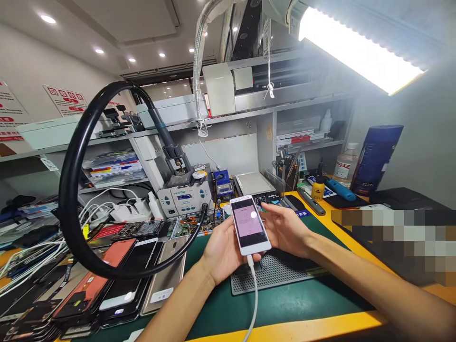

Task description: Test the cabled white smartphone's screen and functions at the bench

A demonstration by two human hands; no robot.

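A white smartphone (248, 225) is tilted up toward me above the bench, its screen lit with a pinkish panel between dark bands. My left hand (223, 247) cradles it from the left and below, with the fingers hidden behind it. My right hand (285, 228) is at its right edge, thumb stretched out near the upper corner and the other fingers partly tucked behind the phone. A white charging cable (255, 289) is plugged into the phone's bottom end and runs down to the near edge. Underneath lies a grey perforated pad (285, 273) on a green mat (295, 304).
Several phones and phone parts (162, 275) are stacked at left. A thick black hose (67, 190) loops over them from a hot-air rework station (185, 197). Behind the phone stands a flat-topped device (252, 183). Bottles (318, 189) and tools line the right; a bright lamp (359, 47) hangs overhead.
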